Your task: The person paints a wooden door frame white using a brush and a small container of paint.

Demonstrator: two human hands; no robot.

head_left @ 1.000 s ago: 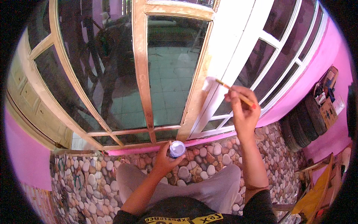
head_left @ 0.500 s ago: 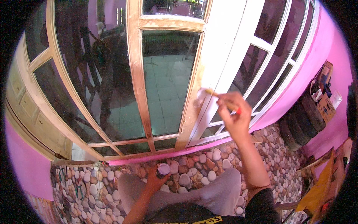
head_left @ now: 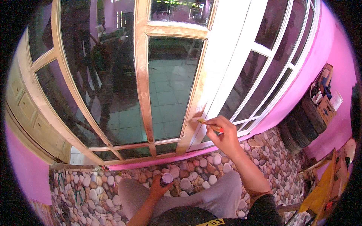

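My right hand [head_left: 225, 136] pinches the handle of a paintbrush [head_left: 205, 122], which has a red end. Its bristles, smeared with white, touch the lower part of a bare wooden door stile [head_left: 196, 98], close to where the white paint begins. Beside that stile, a broad upright board [head_left: 225, 49] is coated white. Low in front of my lap, my left hand [head_left: 155, 187] is wrapped around a small cup [head_left: 167, 178] with pale contents, probably paint.
Glass panes [head_left: 169, 90] fill the wooden frame. White-framed windows [head_left: 245, 81] and a pink wall [head_left: 320, 56] lie to the right. Stacked tyres [head_left: 301, 124] carry a cardboard box [head_left: 325, 109]. Sandals [head_left: 79, 196] lie on the pebble-patterned floor [head_left: 98, 211] at left.
My right hand has moved down and slightly left with the brush, along the door stile. The left hand still holds the cup, and the view has shifted slightly.
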